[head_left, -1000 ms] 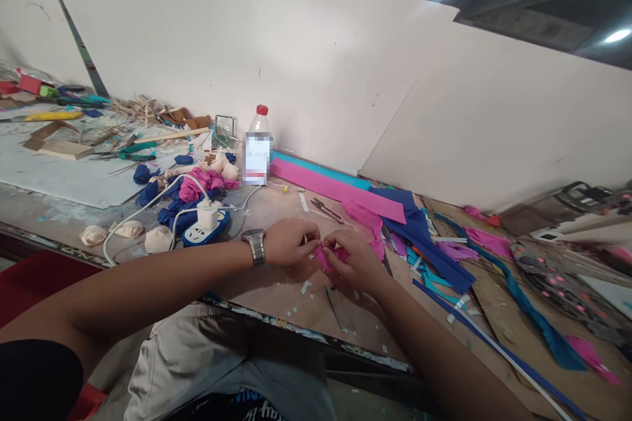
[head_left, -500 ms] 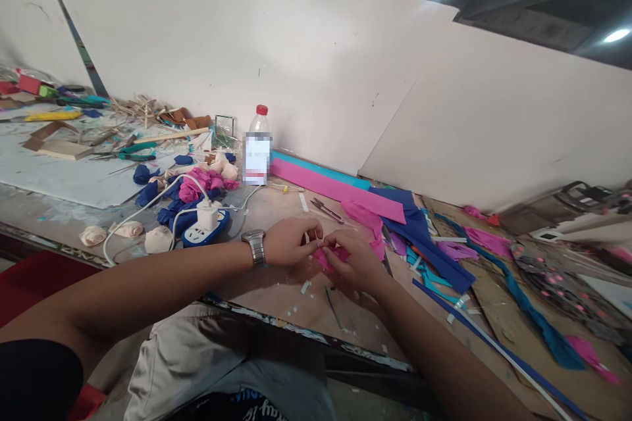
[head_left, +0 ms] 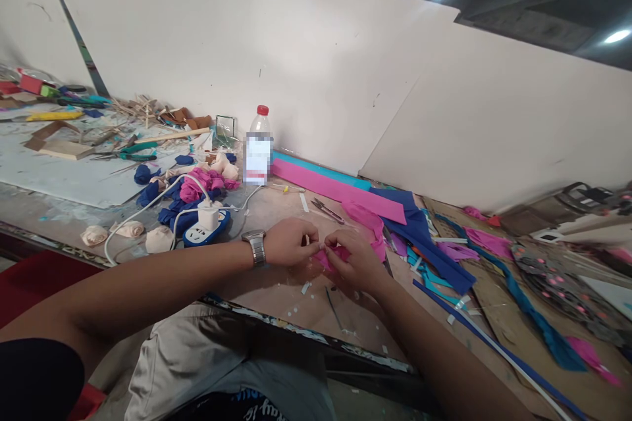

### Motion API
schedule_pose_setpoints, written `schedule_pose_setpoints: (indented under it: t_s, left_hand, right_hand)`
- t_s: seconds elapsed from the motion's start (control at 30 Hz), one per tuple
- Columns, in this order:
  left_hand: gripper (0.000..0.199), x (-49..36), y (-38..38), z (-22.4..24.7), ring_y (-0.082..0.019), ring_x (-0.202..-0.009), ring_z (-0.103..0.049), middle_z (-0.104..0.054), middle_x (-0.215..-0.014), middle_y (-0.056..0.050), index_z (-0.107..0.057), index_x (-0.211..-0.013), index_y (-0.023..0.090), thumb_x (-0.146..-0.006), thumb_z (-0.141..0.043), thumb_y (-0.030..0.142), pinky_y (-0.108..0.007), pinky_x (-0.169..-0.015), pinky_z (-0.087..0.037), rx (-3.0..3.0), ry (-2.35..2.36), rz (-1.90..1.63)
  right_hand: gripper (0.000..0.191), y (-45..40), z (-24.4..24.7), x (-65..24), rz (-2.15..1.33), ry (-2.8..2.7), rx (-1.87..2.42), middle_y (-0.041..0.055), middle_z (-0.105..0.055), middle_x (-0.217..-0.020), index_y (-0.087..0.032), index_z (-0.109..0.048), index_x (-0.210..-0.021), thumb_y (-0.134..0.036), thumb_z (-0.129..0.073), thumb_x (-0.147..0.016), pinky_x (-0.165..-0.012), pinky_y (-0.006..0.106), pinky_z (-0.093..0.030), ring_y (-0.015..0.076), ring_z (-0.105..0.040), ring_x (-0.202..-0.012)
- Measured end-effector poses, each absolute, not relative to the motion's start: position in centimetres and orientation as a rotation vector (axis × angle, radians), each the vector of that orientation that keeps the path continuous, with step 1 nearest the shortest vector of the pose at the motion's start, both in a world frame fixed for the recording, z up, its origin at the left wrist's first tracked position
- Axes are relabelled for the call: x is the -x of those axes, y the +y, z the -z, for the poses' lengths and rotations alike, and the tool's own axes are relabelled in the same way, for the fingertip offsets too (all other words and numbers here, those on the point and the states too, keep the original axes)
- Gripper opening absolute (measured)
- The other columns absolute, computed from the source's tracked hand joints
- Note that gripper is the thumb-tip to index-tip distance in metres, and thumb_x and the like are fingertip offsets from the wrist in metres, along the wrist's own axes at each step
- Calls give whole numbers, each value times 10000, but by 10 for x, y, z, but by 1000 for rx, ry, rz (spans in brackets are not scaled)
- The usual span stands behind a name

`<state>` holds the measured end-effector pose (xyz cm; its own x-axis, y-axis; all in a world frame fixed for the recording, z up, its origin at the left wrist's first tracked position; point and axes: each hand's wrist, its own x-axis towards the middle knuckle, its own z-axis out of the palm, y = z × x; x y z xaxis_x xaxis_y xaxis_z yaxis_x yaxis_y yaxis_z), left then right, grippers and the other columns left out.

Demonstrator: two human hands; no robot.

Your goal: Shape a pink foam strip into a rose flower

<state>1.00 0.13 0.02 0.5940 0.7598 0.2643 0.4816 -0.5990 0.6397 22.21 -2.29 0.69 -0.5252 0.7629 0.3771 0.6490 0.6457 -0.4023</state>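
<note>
Both hands meet above the brown tabletop (head_left: 276, 289), fingertips nearly touching. My left hand (head_left: 289, 241), with a metal watch (head_left: 255, 248) on its wrist, pinches thumb and forefinger together; whatever lies between them is too small to name. My right hand (head_left: 353, 260) is closed in a pinch on a piece of pink crepe paper (head_left: 326, 260), mostly hidden behind the fingers. A larger pink crepe sheet (head_left: 378, 237) lies just beyond that hand. Small scissors (head_left: 326, 210) rest on the table past the fingertips.
A red-capped bottle (head_left: 259, 151) stands by the white partition. Left of my hands are a blue power strip (head_left: 205, 233) with white cables and bunched crepe flowers (head_left: 205, 185). Folded blue paper (head_left: 434, 243) lies to the right. The table edge (head_left: 296, 335) runs close to my lap.
The fingertips have shifted slightly, with the left and right pinches a little further apart. The pink piece stays at the right fingers; everything else keeps its place.
</note>
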Motion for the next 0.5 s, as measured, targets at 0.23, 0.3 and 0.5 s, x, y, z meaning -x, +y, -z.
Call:
schedule_pose_setpoints:
  t_s: [0.23,0.3,0.5]
  left_hand:
    - [413,-10,0,-2,-128,-651,-562,-716,-755,-28,-740,-854,177,-932,-512,513,-261,-593,-332,-2280,1017,-633]
    - [469,-10,0,-2,-127,-649,-559,-716,-751,-28,-743,-864,175,-941,-486,560,-259,-589,-327,-2261,1026,-618]
    - [435,-10,1,-1,-117,-628,-541,-708,-729,-22,-742,-858,169,-937,-510,528,-252,-582,-320,-2249,1032,-604]
  right_hand:
    - [156,-25,-8,-221,-314,-2344,1085,44,-688,-814,-219,-620,-831,-306,-560,-946,-735,344,-453,193,-612,-779]
    - [114,-25,-8,-222,-328,-2359,1077,49,-702,-849,-219,-639,-864,-280,-571,-933,-760,350,-461,199,-624,-814]
    - [105,-27,-9,-222,-388,-2424,1094,53,-729,-899,-217,-681,-936,-256,-585,-918,-785,353,-475,205,-649,-858]
